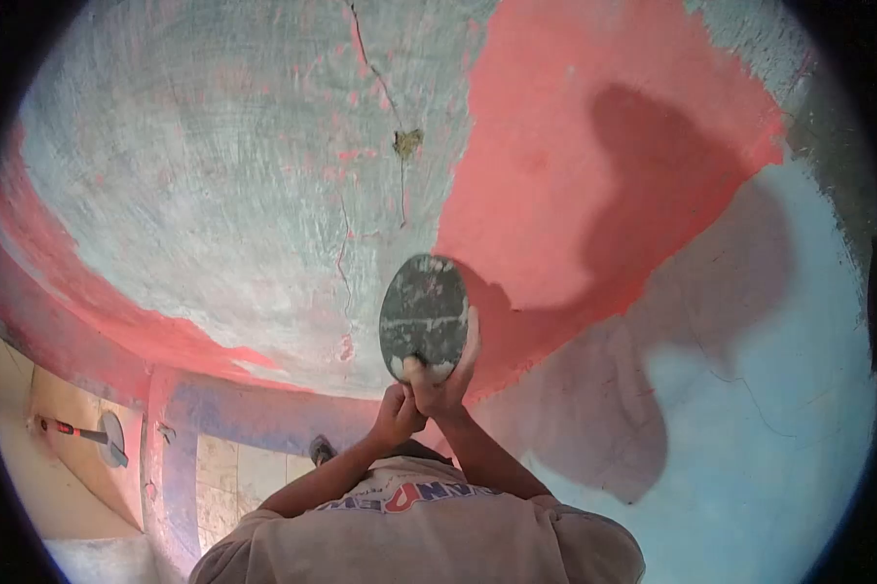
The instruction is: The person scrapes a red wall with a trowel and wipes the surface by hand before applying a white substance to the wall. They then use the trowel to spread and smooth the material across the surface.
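Observation:
In front of my chest is a dark oval disc [424, 316] with whitish smears and a pale line across its middle. My right hand [446, 386] grips its lower edge, the thumb on the near face and the fingers along the right side. My left hand [398, 417] is closed in a fist just below, against the heel of the right hand; whatever it holds is hidden. Behind the disc is a wall with a grey, scraped-looking patch [254, 185] beside a red-pink painted area [546, 146].
A thin crack [372, 68] runs down the grey patch to a small brownish hole [407, 144]. Light blue wall [760, 389] lies right, under shadows. At lower left, a tool with a red-and-black handle [64, 426] and a grey round head rests near a pale tiled floor [254, 467].

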### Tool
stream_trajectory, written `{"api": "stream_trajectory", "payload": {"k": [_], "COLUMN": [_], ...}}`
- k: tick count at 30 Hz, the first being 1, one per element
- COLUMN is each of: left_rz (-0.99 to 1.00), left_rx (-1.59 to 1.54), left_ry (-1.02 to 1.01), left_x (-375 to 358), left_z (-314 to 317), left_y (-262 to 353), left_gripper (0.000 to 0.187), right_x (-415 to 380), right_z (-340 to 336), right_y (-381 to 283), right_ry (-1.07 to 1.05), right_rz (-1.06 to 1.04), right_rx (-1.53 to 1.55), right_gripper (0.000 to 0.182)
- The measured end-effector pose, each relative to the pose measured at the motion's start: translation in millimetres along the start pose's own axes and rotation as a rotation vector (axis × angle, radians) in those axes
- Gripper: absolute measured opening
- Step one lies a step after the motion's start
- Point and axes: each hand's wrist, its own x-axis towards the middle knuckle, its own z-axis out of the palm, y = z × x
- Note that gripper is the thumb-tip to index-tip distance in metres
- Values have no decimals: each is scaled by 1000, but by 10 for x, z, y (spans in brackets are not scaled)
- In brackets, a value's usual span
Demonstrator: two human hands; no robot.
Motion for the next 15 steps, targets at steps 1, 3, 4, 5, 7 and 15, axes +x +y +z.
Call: {"api": "stream_trajectory", "payload": {"k": [1,3,4,5,7,15], "left_rz": [8,132,130,136,90,160], "left_rx": [0,103,77,53,58,100], "left_ry": [8,-25,-46,-70,-64,31], "left_x": [29,168,222,254,241,188], "left_z": [13,58,93,107,54,79], "left_y": [17,193,290,339,244,124], "left_gripper": [52,51,50,49,50,36], "right_x": [105,327,438,404,389,307], "right_z": [13,42,54,52,65,114], "right_y": [-55,-213,-288,-288,-242,-243], "right_ry": [4,18,9,18,32,85], "right_rz": [4,21,-37,-23,-10,-1], "right_rx": [7,18,23,21,18,-6], "right_gripper": [96,95,94,94,94,91]}}
